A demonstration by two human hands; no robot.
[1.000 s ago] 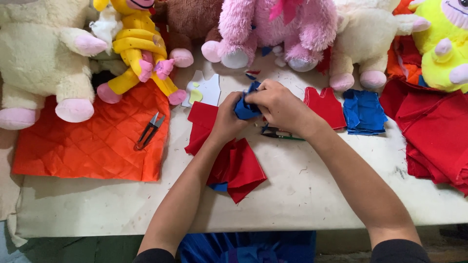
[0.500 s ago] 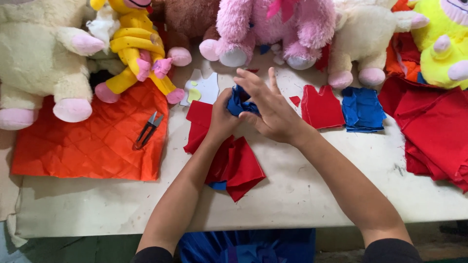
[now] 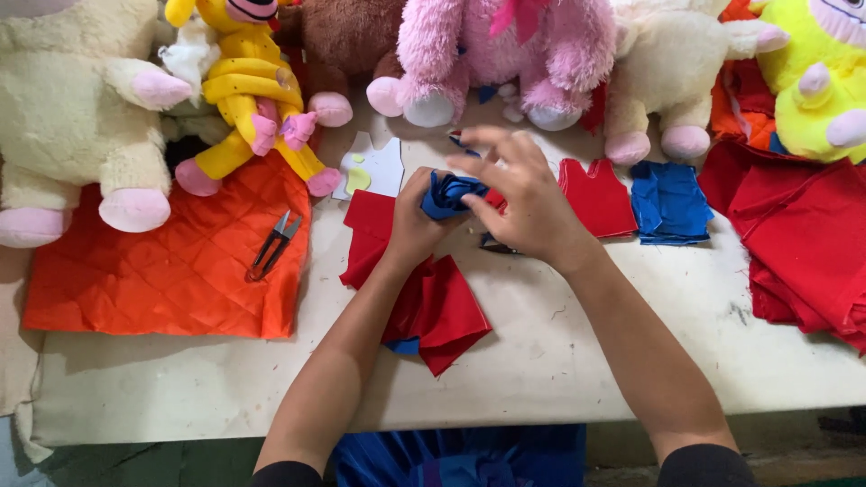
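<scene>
My left hand is closed around a bunched piece of blue fabric, held just above the white table. My right hand pinches the same blue fabric from the right with thumb and forefinger, its other fingers spread upward. Under my left wrist lies a loose pile of red fabric pieces with a bit of blue cloth showing beneath. A small red garment piece and a blue garment piece lie flat to the right of my right hand.
Plush toys line the far edge: cream, yellow, brown, pink, cream, bright yellow. Thread snips rest on orange quilted fabric. White cutouts and red cloth lie nearby.
My right hand has opened its outer fingers and shifted slightly right, uncovering more of the blue fabric. My left hand keeps its hold in the same place.
</scene>
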